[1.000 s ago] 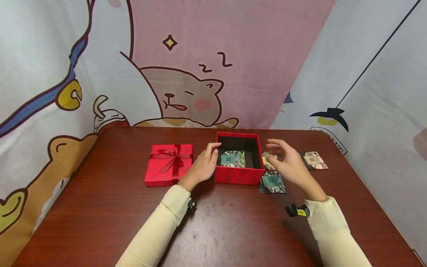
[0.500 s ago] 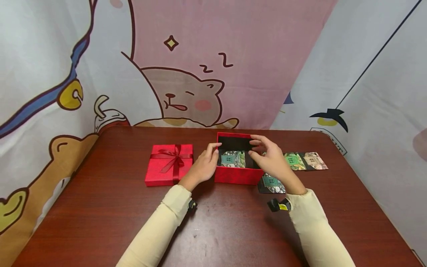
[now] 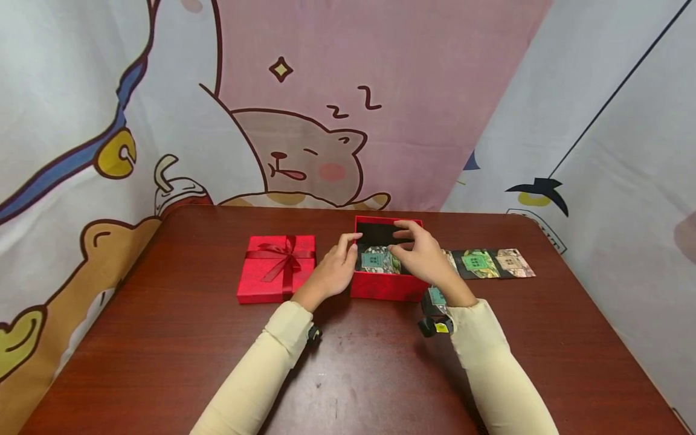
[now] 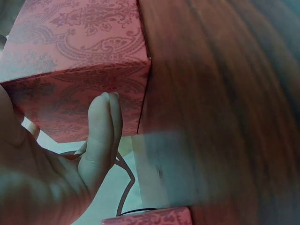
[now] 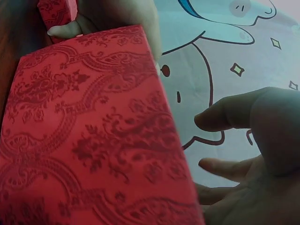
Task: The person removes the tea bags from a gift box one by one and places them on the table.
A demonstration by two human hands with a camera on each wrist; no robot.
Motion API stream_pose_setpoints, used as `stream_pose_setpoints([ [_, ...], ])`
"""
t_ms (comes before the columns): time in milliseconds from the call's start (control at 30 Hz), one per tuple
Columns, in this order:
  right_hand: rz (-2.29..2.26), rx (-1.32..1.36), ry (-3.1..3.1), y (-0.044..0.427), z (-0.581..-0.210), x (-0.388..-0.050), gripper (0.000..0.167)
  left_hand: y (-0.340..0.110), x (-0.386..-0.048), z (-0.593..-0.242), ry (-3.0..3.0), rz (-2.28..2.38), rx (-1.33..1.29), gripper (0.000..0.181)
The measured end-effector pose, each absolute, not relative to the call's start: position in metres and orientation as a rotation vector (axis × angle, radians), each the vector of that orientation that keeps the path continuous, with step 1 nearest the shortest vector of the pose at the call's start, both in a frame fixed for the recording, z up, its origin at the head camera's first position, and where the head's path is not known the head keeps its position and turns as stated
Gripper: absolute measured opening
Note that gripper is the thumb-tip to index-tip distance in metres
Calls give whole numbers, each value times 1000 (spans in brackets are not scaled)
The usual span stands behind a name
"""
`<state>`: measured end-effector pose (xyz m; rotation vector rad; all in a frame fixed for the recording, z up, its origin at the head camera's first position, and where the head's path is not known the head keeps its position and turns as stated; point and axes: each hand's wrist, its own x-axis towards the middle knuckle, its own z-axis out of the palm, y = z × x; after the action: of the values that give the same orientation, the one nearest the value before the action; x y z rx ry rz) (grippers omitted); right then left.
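A red patterned gift box (image 3: 387, 286) stands on the table with its top uncovered, black inside. Within it lies a flat floral packet (image 3: 373, 260) bearing a teal label. My left hand (image 3: 333, 269) rests against the box's left side, its fingers fairly straight; the left wrist view shows digits (image 4: 104, 124) touching the outer wall. Over the right part of the box is my right hand (image 3: 421, 254), thumb and fingers spread apart. Nothing shows between those fingers in the right wrist view, where the right hand (image 5: 262, 154) is above the rim.
The red lid (image 3: 277, 269) with a dark red ribbon bow lies left of the box. Right of it are a green-labelled packet (image 3: 478, 263) and a pink-beige packet (image 3: 514, 263). Another teal-labelled packet (image 3: 437, 297) is partly hidden by the right arm.
My right hand has moved left, from above the packets beside the box to over the box. The left hand has stayed against the box, and the packet inside has not moved.
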<state>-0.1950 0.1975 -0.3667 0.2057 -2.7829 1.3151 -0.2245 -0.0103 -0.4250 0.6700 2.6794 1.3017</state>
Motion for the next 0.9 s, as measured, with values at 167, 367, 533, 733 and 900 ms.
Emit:
stream_pose_setpoints([
  [167,1354,155,-2814,190,-372,-202,62,-11,-225,-426,2669,1314,675,43],
  [367,1328,125,-2862,184,-374,-206,65,-12,-226,-427,2675,1311,676,43],
  [533,1321,55,-2929,180,-375,-214,69,-12,-226,-427,2680,1306,668,43],
  [733,1261,-42,-3006,179,-379,-223,72,-10,-226,-427,2685,1298,666,42],
  [900,1256,-88,-3028,180,-382,-228,71,-10,-226,-426,2685,1288,661,42],
])
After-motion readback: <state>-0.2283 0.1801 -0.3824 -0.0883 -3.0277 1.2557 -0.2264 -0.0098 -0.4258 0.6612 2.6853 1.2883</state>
